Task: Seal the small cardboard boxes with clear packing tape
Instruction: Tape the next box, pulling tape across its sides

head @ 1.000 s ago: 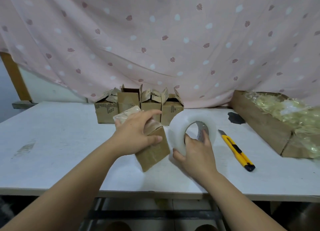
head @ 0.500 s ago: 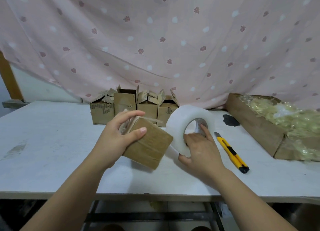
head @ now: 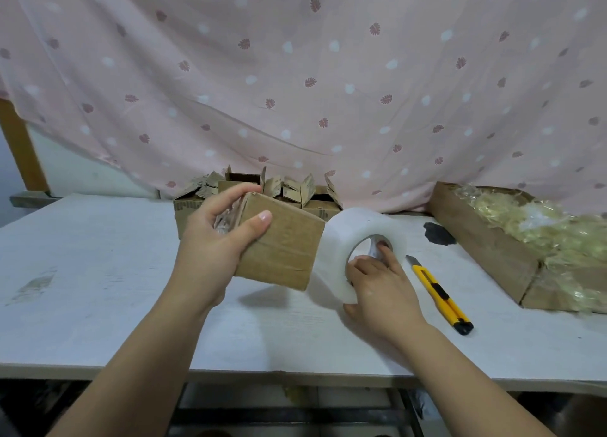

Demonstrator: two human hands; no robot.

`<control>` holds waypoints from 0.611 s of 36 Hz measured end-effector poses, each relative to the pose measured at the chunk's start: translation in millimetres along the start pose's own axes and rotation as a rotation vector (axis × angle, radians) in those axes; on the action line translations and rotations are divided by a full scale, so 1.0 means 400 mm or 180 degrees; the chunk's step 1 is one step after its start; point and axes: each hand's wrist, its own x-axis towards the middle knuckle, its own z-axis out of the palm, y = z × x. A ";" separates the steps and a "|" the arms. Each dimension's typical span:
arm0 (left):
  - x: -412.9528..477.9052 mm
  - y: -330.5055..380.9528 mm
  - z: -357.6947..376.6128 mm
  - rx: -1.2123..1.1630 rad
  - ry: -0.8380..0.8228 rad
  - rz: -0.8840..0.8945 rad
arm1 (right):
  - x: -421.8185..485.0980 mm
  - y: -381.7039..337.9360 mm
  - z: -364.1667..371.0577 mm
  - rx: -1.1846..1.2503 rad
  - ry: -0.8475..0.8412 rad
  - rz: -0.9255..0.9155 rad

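Head | white table, pink curtain behind | left hand grips box | right hand grips tape roll

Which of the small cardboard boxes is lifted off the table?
The small cardboard box that the left hand grips, tilted above its shadow. The other boxes stand in a row at the back of the table, flaps open.

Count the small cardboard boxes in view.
5. One box is gripped by the left hand. Four open boxes stand in a row behind it by the curtain; it covers part of the row, so more may be hidden.
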 end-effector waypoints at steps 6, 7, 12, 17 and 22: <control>-0.006 0.015 0.026 -0.0016 0.0134 -0.0043 | 0.007 -0.034 -0.022 0.1547 -0.0752 0.0616; -0.006 0.018 0.029 -0.0103 0.0168 -0.0081 | 0.008 -0.040 -0.025 0.1897 -0.0764 0.0803; -0.007 0.034 0.036 -0.0353 0.0524 -0.0252 | 0.004 -0.080 -0.027 0.1966 -0.0637 0.0572; -0.003 0.047 0.024 -0.0460 0.0923 -0.0276 | 0.013 -0.131 -0.023 0.1823 -0.0262 0.0858; -0.004 0.057 0.002 -0.0871 0.1053 -0.0616 | 0.034 -0.109 -0.051 0.0848 -0.0191 0.0695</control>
